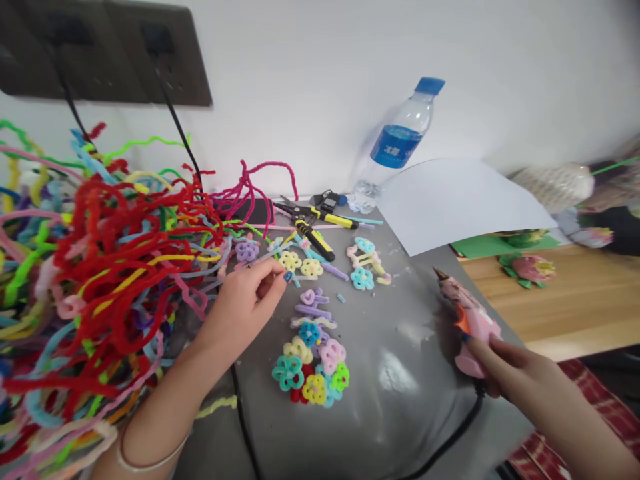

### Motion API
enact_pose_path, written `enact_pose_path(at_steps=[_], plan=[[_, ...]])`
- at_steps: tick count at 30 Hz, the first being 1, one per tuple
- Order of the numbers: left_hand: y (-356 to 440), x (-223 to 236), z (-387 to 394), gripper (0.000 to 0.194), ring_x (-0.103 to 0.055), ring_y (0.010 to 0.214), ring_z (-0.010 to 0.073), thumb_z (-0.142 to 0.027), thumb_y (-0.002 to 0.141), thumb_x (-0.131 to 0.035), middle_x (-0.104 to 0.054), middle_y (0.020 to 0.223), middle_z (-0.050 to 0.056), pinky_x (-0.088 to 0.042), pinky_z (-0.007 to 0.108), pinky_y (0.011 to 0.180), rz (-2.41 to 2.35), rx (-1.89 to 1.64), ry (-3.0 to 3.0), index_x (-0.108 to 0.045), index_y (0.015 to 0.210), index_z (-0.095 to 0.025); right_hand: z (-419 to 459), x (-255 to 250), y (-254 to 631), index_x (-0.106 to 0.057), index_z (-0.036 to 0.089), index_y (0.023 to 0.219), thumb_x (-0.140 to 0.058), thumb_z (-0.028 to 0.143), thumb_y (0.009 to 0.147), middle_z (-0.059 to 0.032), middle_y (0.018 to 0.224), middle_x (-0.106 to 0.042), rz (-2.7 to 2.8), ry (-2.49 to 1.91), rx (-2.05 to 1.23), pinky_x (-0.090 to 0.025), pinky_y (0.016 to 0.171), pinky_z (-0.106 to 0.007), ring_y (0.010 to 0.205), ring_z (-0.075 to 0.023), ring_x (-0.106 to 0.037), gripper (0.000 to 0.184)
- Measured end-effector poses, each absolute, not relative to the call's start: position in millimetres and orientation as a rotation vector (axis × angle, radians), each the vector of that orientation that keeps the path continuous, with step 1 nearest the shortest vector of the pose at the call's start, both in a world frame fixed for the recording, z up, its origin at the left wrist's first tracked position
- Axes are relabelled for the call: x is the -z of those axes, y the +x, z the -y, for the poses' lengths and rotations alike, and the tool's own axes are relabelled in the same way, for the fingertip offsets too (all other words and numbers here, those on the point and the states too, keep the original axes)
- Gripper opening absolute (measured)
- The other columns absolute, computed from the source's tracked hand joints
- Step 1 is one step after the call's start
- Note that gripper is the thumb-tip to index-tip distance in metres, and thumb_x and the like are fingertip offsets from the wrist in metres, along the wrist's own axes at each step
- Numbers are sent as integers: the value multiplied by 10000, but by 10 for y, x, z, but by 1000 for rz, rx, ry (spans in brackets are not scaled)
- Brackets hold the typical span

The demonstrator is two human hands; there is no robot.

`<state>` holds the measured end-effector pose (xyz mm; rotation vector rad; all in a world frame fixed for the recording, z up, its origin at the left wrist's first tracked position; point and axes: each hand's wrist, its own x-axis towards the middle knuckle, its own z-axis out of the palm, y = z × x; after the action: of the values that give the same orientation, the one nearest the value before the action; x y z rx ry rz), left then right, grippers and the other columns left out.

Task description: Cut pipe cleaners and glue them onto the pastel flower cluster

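Observation:
My right hand (505, 367) grips a pink glue gun (473, 327), its dark nozzle tilted up and to the left over the grey table's right side. With thumb and fingertips pinched together, my left hand (257, 293) is beside two pale yellow pipe-cleaner flowers (301, 265); anything in the pinch is too small to make out. Below it lies a bunch of colourful pipe-cleaner flowers (313, 373) with a lilac twisted stem (314, 310). Further right rests a pipe-cleaner piece with two light-blue flowers (363, 278).
A large heap of pipe cleaners (130, 247) covers the left side. Yellow-black pliers (315, 237) lie behind my left hand. A water bottle (400, 140) leans against the wall near white paper (465, 207). The glue gun's black cord (450, 440) trails across the front.

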<state>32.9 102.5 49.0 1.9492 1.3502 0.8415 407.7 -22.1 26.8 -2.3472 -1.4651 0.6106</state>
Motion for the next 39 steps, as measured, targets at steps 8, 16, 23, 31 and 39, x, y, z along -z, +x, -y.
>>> enact_pose_path(at_steps=[8, 16, 23, 31, 39], plan=[[349, -499, -1028, 190, -647, 631, 163, -277, 954, -509, -725, 753, 19, -451, 246, 583, -1361, -848, 1992, -668, 879, -204, 268, -554, 3746, -740, 367, 640, -728, 570, 806, -140, 826, -754, 719, -2080, -819, -524, 707, -509, 730, -347, -677, 262], [339, -474, -1029, 208, -657, 613, 151, -258, 950, -495, -739, 765, 26, -450, 224, 544, -1345, -910, 2027, -674, 871, -186, 195, -530, 3204, -485, 230, 507, -696, 661, 832, 2, 466, -415, 946, -1711, -1047, -291, 388, -273, 415, -127, -349, 580], [353, -510, -1005, 201, -678, 605, 145, -220, 954, -502, -755, 763, 27, -461, 215, 539, -1357, -920, 2068, -676, 863, -178, 148, -459, 2946, -514, 214, 585, -455, 652, 1006, -3, 457, -514, 1373, -1654, -1181, -317, 419, -234, 414, -109, -410, 610], [351, -505, -987, 206, -694, 599, 142, -233, 980, -514, -736, 693, 13, -449, 202, 525, -1369, -899, 2071, -680, 872, -175, 70, -431, 2851, -616, 199, 659, -459, 678, 999, 0, 418, -520, 1516, -1725, -936, -344, 359, -214, 363, -119, -458, 608], [360, -509, -994, 191, -676, 589, 136, -225, 976, -526, -731, 702, 9, -450, 209, 542, -1363, -914, 2082, -679, 869, -182, 29, -429, 2810, -487, 202, 479, -432, 660, 1016, -14, 411, -497, 1579, -1707, -864, -362, 350, -188, 356, -101, -465, 708]])
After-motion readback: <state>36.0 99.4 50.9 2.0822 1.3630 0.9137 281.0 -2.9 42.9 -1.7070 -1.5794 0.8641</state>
